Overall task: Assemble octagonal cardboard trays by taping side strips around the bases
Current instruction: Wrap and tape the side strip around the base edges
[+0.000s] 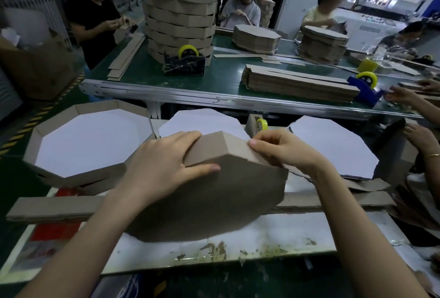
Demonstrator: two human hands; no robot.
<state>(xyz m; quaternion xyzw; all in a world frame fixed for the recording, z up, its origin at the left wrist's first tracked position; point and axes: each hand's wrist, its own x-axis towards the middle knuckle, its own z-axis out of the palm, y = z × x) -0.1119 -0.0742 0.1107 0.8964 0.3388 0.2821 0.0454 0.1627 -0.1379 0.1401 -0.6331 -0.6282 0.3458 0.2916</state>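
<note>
A brown octagon-shaped cardboard base (214, 202) is tipped up on the white worktop (273, 238), with its brown side facing the camera and its top edge away from the person. A brown cardboard side strip (214, 147) is bent along the top edges of the base. The left hand (164, 164) lies flat over the left part of the strip, with the fingers spread on top and the thumb pressing on the brown face of the base, so it holds the strip and base together. The right hand (283, 150) pinches the right end of the strip between thumb and fingers, right at the corner of the base. A long flat brown cardboard strip (59, 207) lies across the worktop under the arms. To the left sits a finished octagon tray with a white floor and brown walls (88, 145). Behind the hands lies a flat white octagon sheet (202, 121), and another white octagon sheet (333, 145) lies to the right. A small yellow roll of tape in a cardboard holder (258, 125) stands just behind the right hand. Farther back is a green table (147, 69) with a tall stack of brown trays (181, 11) and a pile of brown strips (297, 83). Other people work around it.
</note>
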